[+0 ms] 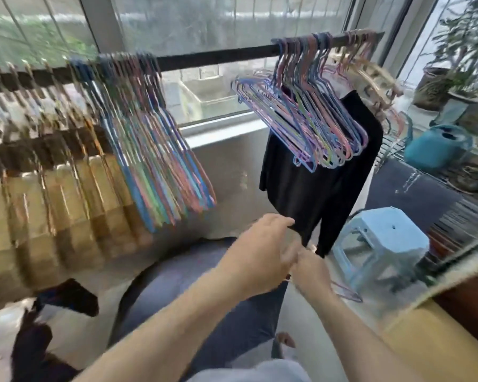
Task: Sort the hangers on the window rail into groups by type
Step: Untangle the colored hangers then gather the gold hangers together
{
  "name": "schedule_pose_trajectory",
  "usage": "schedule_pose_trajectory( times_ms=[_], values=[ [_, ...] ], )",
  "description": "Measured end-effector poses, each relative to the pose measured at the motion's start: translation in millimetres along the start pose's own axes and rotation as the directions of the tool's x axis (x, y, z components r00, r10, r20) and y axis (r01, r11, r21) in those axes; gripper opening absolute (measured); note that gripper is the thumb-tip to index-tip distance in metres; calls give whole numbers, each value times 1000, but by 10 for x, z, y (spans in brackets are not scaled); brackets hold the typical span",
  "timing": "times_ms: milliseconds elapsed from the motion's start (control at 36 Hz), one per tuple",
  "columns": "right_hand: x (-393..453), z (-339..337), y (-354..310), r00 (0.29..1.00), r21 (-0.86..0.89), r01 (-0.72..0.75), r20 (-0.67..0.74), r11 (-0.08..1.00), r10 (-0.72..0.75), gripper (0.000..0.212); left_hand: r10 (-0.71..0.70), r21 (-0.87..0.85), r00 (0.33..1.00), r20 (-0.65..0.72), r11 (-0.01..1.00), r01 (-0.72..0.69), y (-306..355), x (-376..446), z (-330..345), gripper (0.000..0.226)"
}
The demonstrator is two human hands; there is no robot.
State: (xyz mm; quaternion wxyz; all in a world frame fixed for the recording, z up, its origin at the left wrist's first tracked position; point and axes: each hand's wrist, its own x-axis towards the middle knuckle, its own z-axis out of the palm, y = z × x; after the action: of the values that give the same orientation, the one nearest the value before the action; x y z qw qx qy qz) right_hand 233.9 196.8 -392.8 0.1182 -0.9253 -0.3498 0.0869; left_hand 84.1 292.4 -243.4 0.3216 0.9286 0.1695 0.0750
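A: The rail (218, 55) runs left-right above the hands, colored hangers (309, 111) bunched up-right, another bunch (149, 139) up-left.

B: Hands are together down low. Right hand (312, 274) maybe pinches a thin pink hanger (345, 292), too blurry; left hand (262, 255) loose, nearer the left bunch.

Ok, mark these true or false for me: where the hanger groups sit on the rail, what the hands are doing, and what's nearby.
1. Coloured hangers hang in a bunch near the rail's right end. True.
2. The rail is packed with hangers along its whole length. False: a bare stretch separates the two coloured bunches.
3. A black garment hangs under the right bunch. True.
4. Both hands are up on the rail. False: the left hand and right hand meet low, well below it.
5. The stool is red. False: it is light blue.
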Motion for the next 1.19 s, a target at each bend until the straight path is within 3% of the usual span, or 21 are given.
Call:
schedule_pose_trajectory(
  times_ms=[111,194,250,333,444,528,611,667,722,806,944,1083,1194],
  values=[
    [-100,95,138,998,-43,65,-14,997,-65,29,-328,-48,943,53,943,330,-656,-99,524,59],
    [-127,113,173,993,-79,117,29,990,-115,27,-448,-85,892,62,888,452,-1016,-270,657,70],
    [-111,184,180,981,-114,192,42,975,-188,20,-476,-110,876,74,870,481,-1170,-332,686,67],
    [-104,310,199,951,-101,308,45,946,-305,14,-424,-141,892,157,884,446,-1206,-406,655,36],
    [-60,238,199,926,19,377,21,926,-377,14,-339,-213,902,266,892,398,-1129,-472,553,36],
    [-83,224,114,941,32,336,-46,941,-334,13,-373,-260,881,290,855,448,-1162,-503,511,37],
    [-153,267,-50,948,100,200,-271,975,-167,14,-418,-341,877,235,810,477,-1222,-516,534,38],
    [-201,269,-182,923,177,170,-372,969,-94,24,-500,-451,850,166,728,516,-1242,-493,552,35],
    [-255,268,-339,939,231,196,-325,953,-114,29,-579,-481,808,107,681,552,-1255,-488,553,34],
    [-352,295,-584,996,409,86,-31,908,-81,35,-617,-472,785,52,678,564,-1219,-490,509,37],
    [-542,315,-832,952,579,-87,289,810,-104,51,-616,-422,785,62,696,580,-1029,-443,407,33],
    [-605,357,-914,931,607,-53,317,793,-179,54,-589,-415,805,64,718,558,-869,-426,445,46],
    [-568,322,-865,973,592,-18,195,806,-122,23,-547,-449,832,92,723,525,-761,-426,462,44]
  ],
)
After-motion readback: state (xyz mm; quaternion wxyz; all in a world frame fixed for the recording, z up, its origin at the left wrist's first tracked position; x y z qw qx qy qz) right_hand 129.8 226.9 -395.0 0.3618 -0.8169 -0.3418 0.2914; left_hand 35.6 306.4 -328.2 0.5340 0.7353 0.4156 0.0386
